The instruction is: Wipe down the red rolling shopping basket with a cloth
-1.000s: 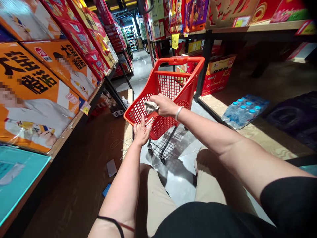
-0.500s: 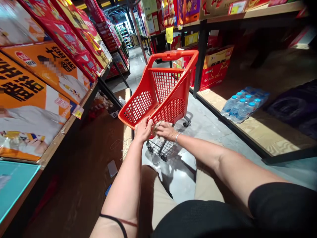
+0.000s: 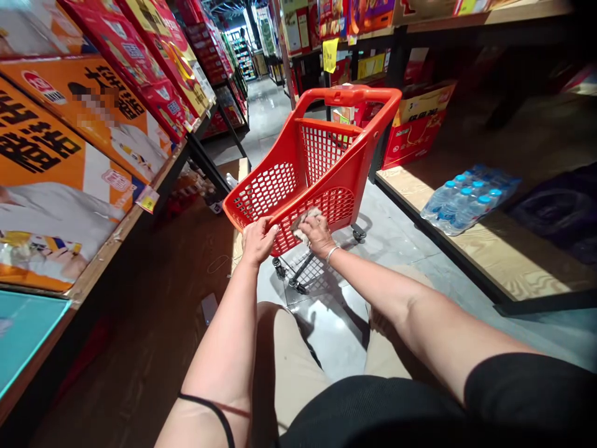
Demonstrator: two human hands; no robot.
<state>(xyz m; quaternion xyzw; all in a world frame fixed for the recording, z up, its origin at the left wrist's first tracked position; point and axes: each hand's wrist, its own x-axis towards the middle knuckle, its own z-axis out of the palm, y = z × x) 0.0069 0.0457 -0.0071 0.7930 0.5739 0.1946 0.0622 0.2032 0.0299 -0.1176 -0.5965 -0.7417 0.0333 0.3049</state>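
Note:
A red plastic shopping cart (image 3: 326, 180) with lattice sides stands on the floor in front of me, its handle at the far end. My left hand (image 3: 259, 239) grips the cart's near top rim at the corner, thumb along the edge. In my right hand (image 3: 317, 235) is a crumpled, whitish-brown cloth (image 3: 303, 225), pressed against the outside of the cart's lattice side. Part of the cloth is hidden under the fingers.
Stacked orange boxes (image 3: 60, 143) fill the shelf on my left. To the right, a pack of bottled water (image 3: 461, 199) and a red carton (image 3: 415, 134) sit on a low wooden shelf. A phone-like slab (image 3: 209, 308) lies at lower left. Tiled aisle floor (image 3: 263, 102) runs back beyond the cart.
The right hand with the cloth has moved up and a little right along the cart's side. The cart appears turned slightly, and its handle sits farther right in view. The left hand stays on the rim.

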